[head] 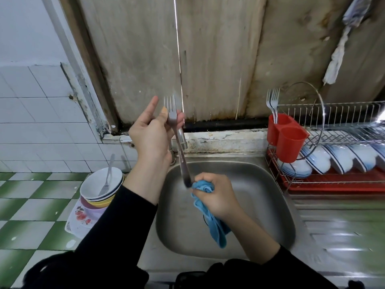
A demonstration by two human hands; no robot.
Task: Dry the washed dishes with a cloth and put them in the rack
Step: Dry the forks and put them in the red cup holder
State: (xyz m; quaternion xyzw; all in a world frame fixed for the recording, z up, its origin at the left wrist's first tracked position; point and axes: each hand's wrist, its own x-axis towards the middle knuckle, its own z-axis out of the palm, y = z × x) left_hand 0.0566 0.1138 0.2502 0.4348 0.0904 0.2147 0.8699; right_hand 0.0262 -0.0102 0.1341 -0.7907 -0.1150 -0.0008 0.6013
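Fork (183, 165), head view: polished steel with a slim, flat handle, held over the stainless sink (260, 205). The long axis is near upright with a slight lean; the tines point up toward the weathered wooden wall, the handle end down and to the right. Left hand (152, 134) pinches the neck just below the tines. Right hand (216, 195) is closed round a soft blue cloth (216, 228), bunched about the handle's lower end, its tail hanging over the basin. Wire rack (333, 122) at right holds white, blue-rimmed bowls (341, 157) on edge and a red plastic cutlery holder (288, 142).
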